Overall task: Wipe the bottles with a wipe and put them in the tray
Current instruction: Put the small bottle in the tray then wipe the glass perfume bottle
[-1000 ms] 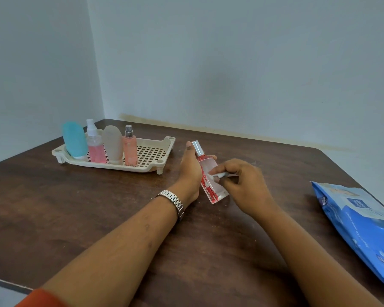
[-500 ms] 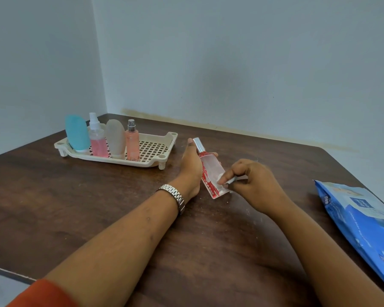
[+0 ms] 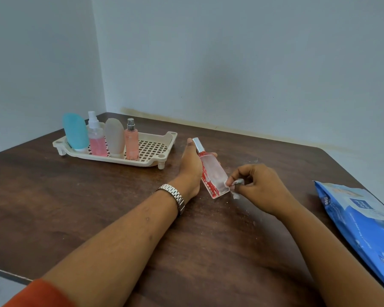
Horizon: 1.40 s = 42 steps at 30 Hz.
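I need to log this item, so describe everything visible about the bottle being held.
The bottle is slim, flat-sided and clear, glass or plastic by its look, with a red dotted pattern down one side and a shiny silver cap. It is tilted, cap up and away, base toward the camera. The left hand grips its upper part; the right hand pinches a small crumpled wipe against its lower corner.

Tilted red bottle (image 3: 212,173), wipe (image 3: 236,184) at base; four bottles (image 3: 114,138) in tray (image 3: 170,138)

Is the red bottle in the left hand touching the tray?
Apart. The head view shows dark table between the tray and the red bottle, which the left hand holds tilted, off to the tray's right.
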{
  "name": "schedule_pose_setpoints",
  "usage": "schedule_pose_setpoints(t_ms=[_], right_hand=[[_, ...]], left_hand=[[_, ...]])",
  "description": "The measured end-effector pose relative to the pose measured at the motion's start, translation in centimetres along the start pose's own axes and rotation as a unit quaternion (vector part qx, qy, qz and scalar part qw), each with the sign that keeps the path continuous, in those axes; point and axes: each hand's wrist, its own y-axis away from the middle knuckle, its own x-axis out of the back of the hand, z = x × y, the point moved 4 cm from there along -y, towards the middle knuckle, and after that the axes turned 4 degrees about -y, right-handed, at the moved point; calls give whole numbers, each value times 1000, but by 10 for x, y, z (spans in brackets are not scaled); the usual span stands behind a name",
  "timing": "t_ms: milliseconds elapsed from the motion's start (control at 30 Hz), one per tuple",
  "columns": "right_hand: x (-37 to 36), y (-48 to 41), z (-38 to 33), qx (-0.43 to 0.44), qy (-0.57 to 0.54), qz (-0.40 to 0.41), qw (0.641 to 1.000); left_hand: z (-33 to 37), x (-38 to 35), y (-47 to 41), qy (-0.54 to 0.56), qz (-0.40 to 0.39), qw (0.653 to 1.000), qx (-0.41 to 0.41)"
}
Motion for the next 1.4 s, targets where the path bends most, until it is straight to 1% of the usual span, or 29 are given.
schedule_pose_setpoints(t_ms=[133, 300, 367, 433, 500, 600, 667, 767, 800, 867, 967, 1033, 1100, 1167, 1200, 1233, 1267, 1400], right_hand=[[-3, 0, -8, 14, 12, -34, 999], [2, -4, 20, -59, 13, 23, 998], [0, -3, 19, -62, 22, 31, 997], [-2, -1, 6, -25, 25, 39, 999], [-5, 1, -11, 31, 11, 45, 998], [-12, 2, -27, 101, 1, 53, 994], [-10, -2, -22, 100, 4, 86, 991], [-1, -6, -7, 48, -75, 171, 981], [1, -5, -6, 47, -107, 195, 974], [1, -2, -14, 81, -151, 222, 960], [-5, 1, -28, 147, -118, 203, 961], [-4, 2, -27, 151, -116, 158, 969], [1, 1, -20, 127, -118, 75, 982], [7, 2, -7, 66, -118, -23, 991], [10, 2, 1, 37, -123, -53, 990], [13, 2, 7, 16, -125, -63, 990], [16, 1, 13, 0, -125, -55, 991], [12, -2, 29, -47, -92, 20, 995]], left_hand=[[0, 0, -1, 4, -3, 1000, 9], [4, -4, 0, 10, 4, 1000, -11], [2, -3, -1, 8, -4, 1000, -10], [0, -2, -3, 0, -7, 1000, -9], [0, -2, -5, 0, -6, 1000, -7], [-1, -3, -6, 21, -19, 999, 18], [-1, -5, -7, -1, -44, 999, 3], [3, -15, 2, -63, -70, 993, -66], [3, -19, 6, -72, -75, 990, -92], [1, -24, 9, -73, -84, 987, -118], [-1, -23, 9, -57, -100, 987, -114], [-1, -20, 9, -48, -97, 988, -110], [0, -19, 7, -41, -89, 990, -104], [-1, -18, 5, -41, -86, 992, -81], [-2, -17, 5, -44, -86, 993, -69], [-3, -17, 4, -48, -83, 994, -60], [-4, -17, 4, -48, -79, 994, -55], [-5, -16, 5, -33, -63, 997, -43]])
